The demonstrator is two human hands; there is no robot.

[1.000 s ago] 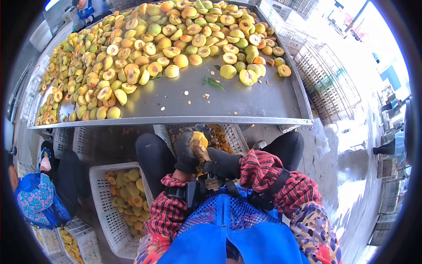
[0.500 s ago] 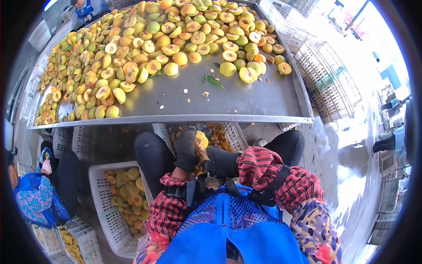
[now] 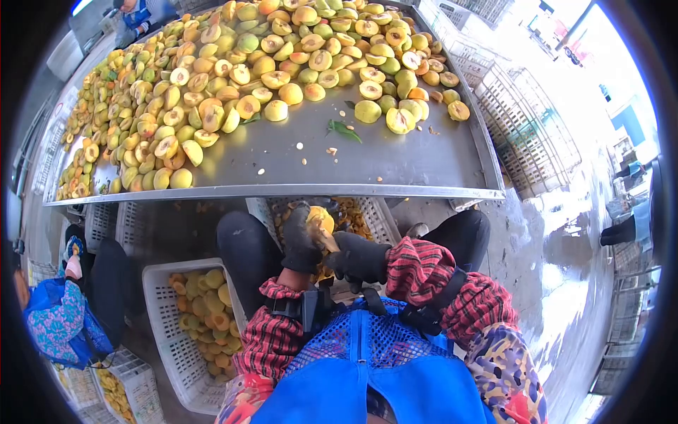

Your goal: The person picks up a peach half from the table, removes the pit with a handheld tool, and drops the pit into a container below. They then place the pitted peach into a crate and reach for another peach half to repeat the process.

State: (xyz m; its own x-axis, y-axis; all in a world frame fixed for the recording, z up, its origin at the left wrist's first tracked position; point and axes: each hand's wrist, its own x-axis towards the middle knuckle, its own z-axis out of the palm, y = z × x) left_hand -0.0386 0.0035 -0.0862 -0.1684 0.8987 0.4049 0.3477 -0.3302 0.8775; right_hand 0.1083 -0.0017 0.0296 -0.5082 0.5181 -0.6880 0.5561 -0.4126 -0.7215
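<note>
Black gloves cover both hands, which meet over a white crate between the knees. My left hand is wrapped round a yellow fruit piece. Against that fruit, my right hand grips a small tool with a light wooden-looking handle; its working end is hidden at the fruit. Under the hands, the crate holds orange-yellow fruit pieces. Beside my left leg, another white crate contains halved yellow fruit.
A metal table stands in front, heaped with halved fruit; its raised rim is just beyond the hands. A co-worker sits at the left, another person is at the far left. Stacked crates stand right.
Both hands stay together at the fruit. The fruit has turned slightly in my left hand, and my right hand has shifted a little with the tool.
</note>
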